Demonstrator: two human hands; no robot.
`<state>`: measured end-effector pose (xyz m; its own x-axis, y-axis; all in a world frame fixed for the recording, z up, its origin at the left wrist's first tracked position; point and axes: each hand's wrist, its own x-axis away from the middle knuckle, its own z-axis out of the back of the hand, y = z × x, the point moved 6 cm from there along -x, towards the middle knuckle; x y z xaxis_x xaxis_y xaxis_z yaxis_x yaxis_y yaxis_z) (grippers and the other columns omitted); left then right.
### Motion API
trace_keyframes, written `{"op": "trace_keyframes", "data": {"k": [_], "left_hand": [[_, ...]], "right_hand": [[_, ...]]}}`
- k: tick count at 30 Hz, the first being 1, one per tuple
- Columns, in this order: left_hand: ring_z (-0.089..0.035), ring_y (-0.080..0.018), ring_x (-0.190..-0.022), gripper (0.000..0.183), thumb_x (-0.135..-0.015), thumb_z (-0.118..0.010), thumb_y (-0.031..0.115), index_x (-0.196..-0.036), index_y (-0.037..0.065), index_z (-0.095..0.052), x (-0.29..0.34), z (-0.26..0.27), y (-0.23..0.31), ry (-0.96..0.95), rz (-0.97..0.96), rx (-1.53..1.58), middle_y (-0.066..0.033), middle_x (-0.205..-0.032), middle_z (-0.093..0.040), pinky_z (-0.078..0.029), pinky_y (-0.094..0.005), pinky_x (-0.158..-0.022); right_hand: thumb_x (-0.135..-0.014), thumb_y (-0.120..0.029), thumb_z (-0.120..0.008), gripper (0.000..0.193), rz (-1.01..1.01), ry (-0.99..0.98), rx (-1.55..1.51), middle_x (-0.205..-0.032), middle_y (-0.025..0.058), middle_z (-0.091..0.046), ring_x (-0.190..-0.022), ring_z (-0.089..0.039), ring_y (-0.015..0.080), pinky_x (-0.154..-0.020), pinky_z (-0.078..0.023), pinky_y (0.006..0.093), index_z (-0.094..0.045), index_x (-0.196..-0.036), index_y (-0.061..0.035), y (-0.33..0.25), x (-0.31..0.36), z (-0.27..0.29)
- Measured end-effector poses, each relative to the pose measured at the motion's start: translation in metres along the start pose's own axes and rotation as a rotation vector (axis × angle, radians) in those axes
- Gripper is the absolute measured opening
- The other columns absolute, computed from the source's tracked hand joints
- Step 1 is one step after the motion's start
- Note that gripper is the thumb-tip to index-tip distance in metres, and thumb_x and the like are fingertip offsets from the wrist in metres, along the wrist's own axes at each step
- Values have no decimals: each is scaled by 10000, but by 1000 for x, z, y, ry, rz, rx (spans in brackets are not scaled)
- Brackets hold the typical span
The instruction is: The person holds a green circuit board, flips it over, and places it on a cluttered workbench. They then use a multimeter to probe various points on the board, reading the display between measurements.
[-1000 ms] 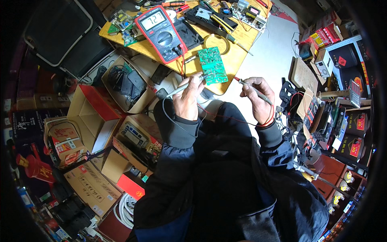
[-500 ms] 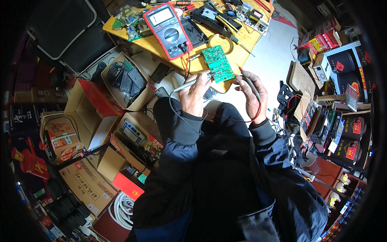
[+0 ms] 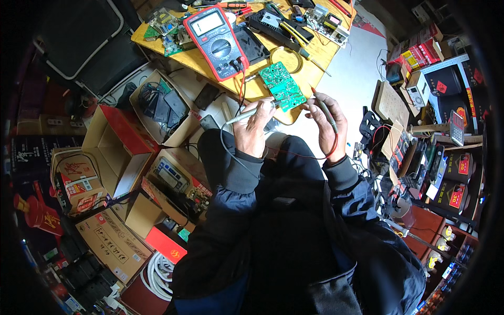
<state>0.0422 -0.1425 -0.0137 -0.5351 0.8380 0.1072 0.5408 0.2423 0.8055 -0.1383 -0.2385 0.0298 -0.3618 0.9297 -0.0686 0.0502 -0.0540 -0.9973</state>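
My left hand (image 3: 251,131) is closed around a grey test probe (image 3: 242,116). Its dark tip reaches over the near end of a green circuit board (image 3: 278,81); whether it touches a joint is too small to tell. The board is tilted, solder side up, at the table's near corner, close to the fingers of both hands. My right hand (image 3: 332,126) pinches a second grey probe (image 3: 329,116) with a red collar, its tip pointing up beside the board, apart from it. A red-rimmed multimeter (image 3: 216,44) lies left of the board, with leads plugged into its lower end.
On the yellow table (image 3: 310,79) lie a coil of wire (image 3: 294,51), a screwdriver (image 3: 315,62), a black plastic casing (image 3: 251,44) and more circuit boards (image 3: 328,23). Open cardboard boxes (image 3: 118,149) crowd the floor at left. Shelves with boxes (image 3: 455,194) stand at right.
The board has turned slightly and its far end has shifted left and nearer. The left probe's tip now lies further across its near end. My right hand has barely moved.
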Motion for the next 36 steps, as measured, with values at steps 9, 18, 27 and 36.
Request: {"op": "trace_keyframes", "data": {"k": [9, 18, 27, 36], "left_hand": [[-693, -157, -1066, 376, -1064, -716, 231, -1286, -70, -684, 8, -4, -6, 1, -12, 32, -110, -1187, -727, -561, -315, -1011], [-689, -238, -1181, 349, -1085, -673, 202, -1278, -89, -669, 8, -5, -5, -30, -45, -53, -166, -1260, -701, -572, -391, -1075], [-700, -229, -1160, 349, -1086, -671, 200, -1279, -91, -669, 7, -3, -7, -46, -81, -98, -161, -1270, -702, -591, -373, -1040], [-713, -214, -1076, 254, -1082, -666, 143, -1232, -62, -672, 0, -4, 3, 11, -287, -266, -142, -1196, -691, -626, -355, -946]], "right_hand": [[-1045, -82, -701, 373, 40, 8, -1, -1186, 136, -746, -1070, -731, 197, -918, -582, 314, -611, -1387, 39, 2, -13, 1], [-1012, -26, -710, 401, -1, -3, -16, -1144, 79, -679, -1000, -655, 134, -900, -555, 279, -602, -1396, 20, 7, -23, -5], [-960, 51, -705, 402, 10, -7, -86, -1068, 24, -607, -978, -579, 98, -906, -519, 243, -620, -1349, -5, 16, -27, -9], [-943, 61, -696, 409, -60, -1, -96, -1059, 19, -588, -958, -572, 94, -912, -521, 246, -610, -1339, 2, 16, -29, -7]]}}
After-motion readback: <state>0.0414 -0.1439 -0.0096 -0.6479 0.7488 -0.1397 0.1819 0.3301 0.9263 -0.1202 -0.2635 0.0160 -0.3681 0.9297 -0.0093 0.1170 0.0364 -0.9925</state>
